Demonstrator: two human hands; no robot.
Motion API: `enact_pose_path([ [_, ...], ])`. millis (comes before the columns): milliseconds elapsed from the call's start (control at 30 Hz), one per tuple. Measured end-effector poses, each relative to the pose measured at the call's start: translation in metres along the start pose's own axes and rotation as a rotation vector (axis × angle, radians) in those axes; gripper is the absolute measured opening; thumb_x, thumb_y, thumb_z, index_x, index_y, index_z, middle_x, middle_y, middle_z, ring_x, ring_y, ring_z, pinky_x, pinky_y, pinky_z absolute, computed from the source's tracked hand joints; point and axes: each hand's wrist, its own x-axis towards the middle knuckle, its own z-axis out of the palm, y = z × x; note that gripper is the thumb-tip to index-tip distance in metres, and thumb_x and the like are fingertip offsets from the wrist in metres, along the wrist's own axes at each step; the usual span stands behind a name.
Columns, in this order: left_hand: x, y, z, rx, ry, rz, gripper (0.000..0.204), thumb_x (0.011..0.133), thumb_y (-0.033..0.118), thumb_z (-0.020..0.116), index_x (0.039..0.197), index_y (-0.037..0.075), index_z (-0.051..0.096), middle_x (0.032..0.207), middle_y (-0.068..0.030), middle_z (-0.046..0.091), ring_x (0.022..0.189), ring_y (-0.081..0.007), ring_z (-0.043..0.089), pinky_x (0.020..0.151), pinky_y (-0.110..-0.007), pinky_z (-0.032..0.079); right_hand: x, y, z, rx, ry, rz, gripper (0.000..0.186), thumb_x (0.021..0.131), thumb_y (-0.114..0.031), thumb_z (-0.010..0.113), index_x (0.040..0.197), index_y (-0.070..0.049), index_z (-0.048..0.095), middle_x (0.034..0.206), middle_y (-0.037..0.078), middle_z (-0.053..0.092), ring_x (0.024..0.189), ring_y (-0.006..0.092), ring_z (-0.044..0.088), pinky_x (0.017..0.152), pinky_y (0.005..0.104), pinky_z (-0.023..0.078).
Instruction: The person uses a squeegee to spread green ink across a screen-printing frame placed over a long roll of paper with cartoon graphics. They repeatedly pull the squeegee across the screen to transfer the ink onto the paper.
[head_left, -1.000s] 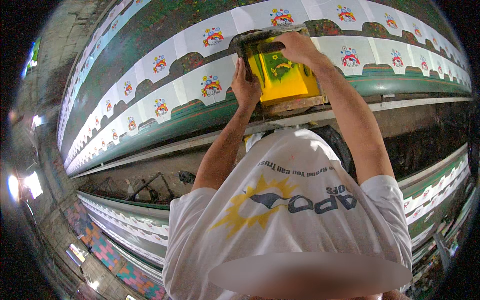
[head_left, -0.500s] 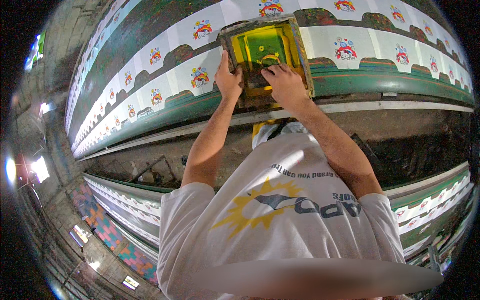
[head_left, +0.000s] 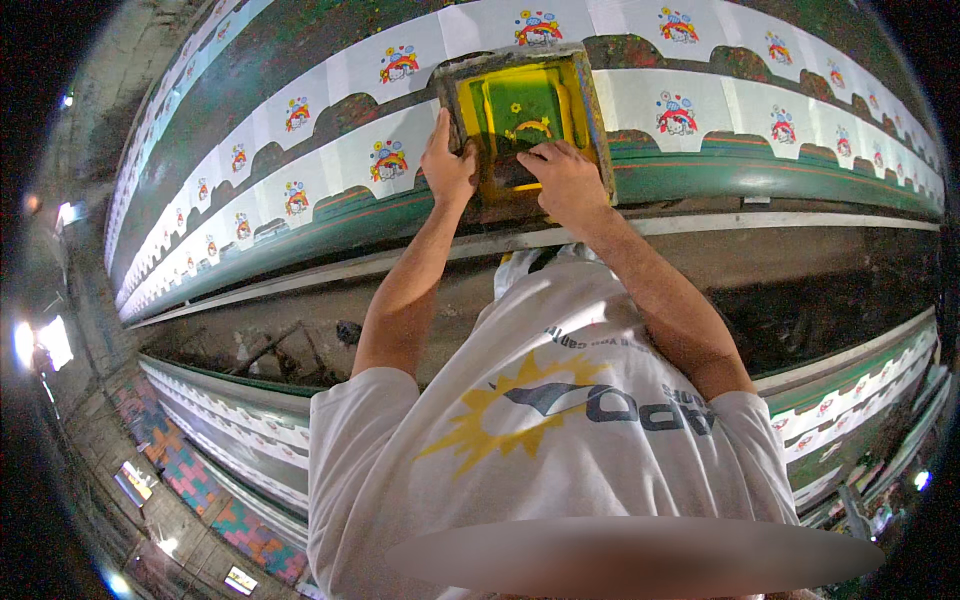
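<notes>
A wooden-edged printing screen (head_left: 515, 58) lies on the long green table, over the row of white printed pieces nearest me. Its yellow-green mesh (head_left: 540, 95) shows a rainbow-shaped motif. My left hand (head_left: 450, 170) is closed on the screen's left rail, with its fingers stretched along the outside. Over the lower part of the mesh, my right hand (head_left: 572, 182) is closed, its fingers curled and knuckles up. Whatever it grips is hidden beneath the fingers. A dark band crosses the mesh between my hands.
White pieces (head_left: 677, 122) with colourful cartoon prints run in rows along the green table (head_left: 700, 175). A pale rail (head_left: 800, 222) follows its near edge. Behind me stands another table (head_left: 230, 400) with similar rows.
The view has shifted slightly, so the screen appears a little lower and further left. Both hands keep nearly the same places on the screen.
</notes>
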Motion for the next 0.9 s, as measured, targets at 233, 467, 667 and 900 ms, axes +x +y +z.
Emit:
enact_pose_path([
  [233, -0.005, -0.001, -0.003, -0.078, 0.020, 0.030, 0.084, 0.081, -0.001, 0.081, 0.160, 0.009, 0.053, 0.147, -0.0210, 0.067, 0.134, -0.0360, 0.066, 0.112, -0.043, 0.052, 0.004, 0.002, -0.004, -0.024, -0.084, 0.006, 0.058, 0.079, -0.010, 0.077, 0.137, -0.013, 0.071, 0.131, 0.008, 0.070, 0.129, 0.0320, 0.064, 0.109, 0.0438, 0.056],
  [467, -0.004, 0.003, -0.001, -0.011, 0.015, 0.007, 0.085, 0.079, -0.002, 0.078, 0.160, 0.007, 0.053, 0.146, -0.0222, 0.066, 0.129, -0.0367, 0.067, 0.107, -0.046, 0.054, 0.003, -0.001, -0.009, 0.010, -0.089, 0.007, 0.060, 0.077, -0.007, 0.076, 0.137, -0.014, 0.071, 0.133, 0.008, 0.070, 0.128, 0.0332, 0.064, 0.109, 0.0443, 0.056],
  [667, -0.003, 0.028, -0.001, -0.055, 0.021, 0.122, 0.088, 0.080, -0.001, 0.076, 0.163, 0.005, 0.047, 0.154, -0.0229, 0.061, 0.136, -0.0411, 0.061, 0.113, -0.048, 0.050, 0.004, 0.024, -0.023, 0.033, -0.046, 0.002, 0.068, 0.069, -0.007, 0.083, 0.136, -0.016, 0.073, 0.131, 0.007, 0.071, 0.125, 0.0329, 0.066, 0.107, 0.0435, 0.057],
  [900, -0.009, 0.108, 0.080, -0.131, 0.088, 0.209, 0.084, 0.080, 0.001, 0.077, 0.159, -0.001, 0.049, 0.158, -0.0256, 0.056, 0.144, -0.0432, 0.056, 0.121, -0.048, 0.045, -0.043, 0.101, -0.077, 0.033, 0.028, 0.040, 0.072, 0.064, -0.006, 0.087, 0.134, -0.016, 0.075, 0.127, 0.006, 0.074, 0.120, 0.0334, 0.067, 0.108, 0.0439, 0.056],
])
